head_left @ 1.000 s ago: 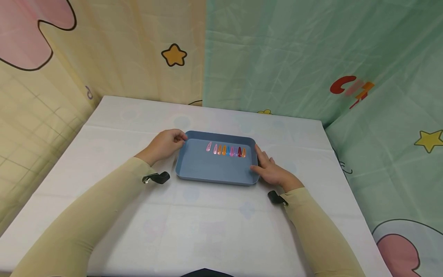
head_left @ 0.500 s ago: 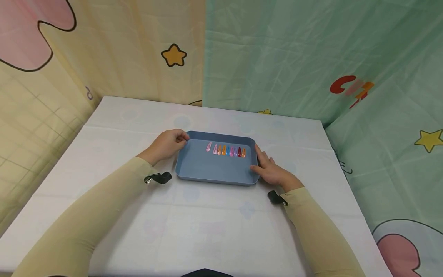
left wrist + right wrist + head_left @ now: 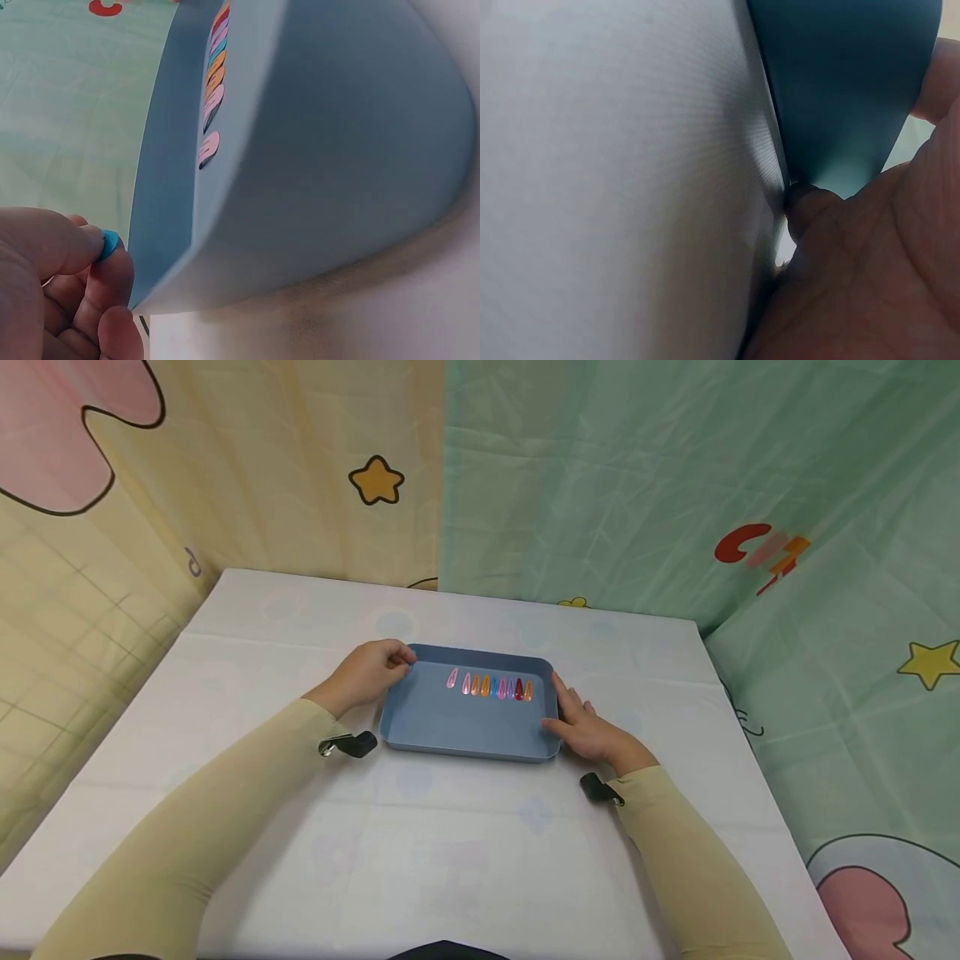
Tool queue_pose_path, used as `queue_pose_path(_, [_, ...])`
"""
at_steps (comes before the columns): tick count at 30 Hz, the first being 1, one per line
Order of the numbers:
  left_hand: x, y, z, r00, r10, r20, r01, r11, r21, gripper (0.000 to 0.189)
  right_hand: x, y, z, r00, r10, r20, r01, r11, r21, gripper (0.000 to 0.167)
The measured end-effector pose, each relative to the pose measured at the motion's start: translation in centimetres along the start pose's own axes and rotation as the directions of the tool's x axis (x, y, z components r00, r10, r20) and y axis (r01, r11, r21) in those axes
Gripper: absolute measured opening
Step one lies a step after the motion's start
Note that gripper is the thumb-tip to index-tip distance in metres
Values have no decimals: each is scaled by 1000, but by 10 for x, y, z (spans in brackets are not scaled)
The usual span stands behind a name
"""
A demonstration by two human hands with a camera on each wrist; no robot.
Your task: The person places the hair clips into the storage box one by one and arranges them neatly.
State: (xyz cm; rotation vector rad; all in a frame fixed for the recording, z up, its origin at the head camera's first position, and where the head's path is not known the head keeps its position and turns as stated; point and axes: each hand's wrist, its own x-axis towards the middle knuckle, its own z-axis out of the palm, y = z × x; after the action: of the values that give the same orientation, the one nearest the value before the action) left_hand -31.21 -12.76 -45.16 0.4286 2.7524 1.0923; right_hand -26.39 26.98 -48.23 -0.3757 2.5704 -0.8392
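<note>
A shallow blue-grey tray (image 3: 465, 727) lies on the table with a row of colourful snap hair clips (image 3: 502, 687) in its far half. The leftmost pink clip (image 3: 452, 677) stands a little apart from the others. My left hand (image 3: 367, 675) is at the tray's far left corner; its thumb and index finger pinch a small blue hair clip (image 3: 110, 241), which the head view hides. On the opposite side my right hand (image 3: 592, 732) holds the tray by its right wall, thumb over the rim and fingers along the outside.
A white cloth (image 3: 450, 852) with faint prints covers the table. Patterned curtains (image 3: 600, 485) hang behind it and along both sides. A black wrist camera (image 3: 356, 744) sits near the left cuff, and another black wrist camera (image 3: 597, 788) near the right.
My left hand has shifted slightly to the right, its fingertips farther over the tray's left corner. The right hand, the tray and the clips in the row have stayed put.
</note>
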Motion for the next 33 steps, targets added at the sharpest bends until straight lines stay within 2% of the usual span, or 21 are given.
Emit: queue_pose_path(33, [4, 7, 8, 999, 30, -17, -29, 1000, 5, 23, 1, 0, 1, 1000, 7, -9, -7, 1000, -8, 89])
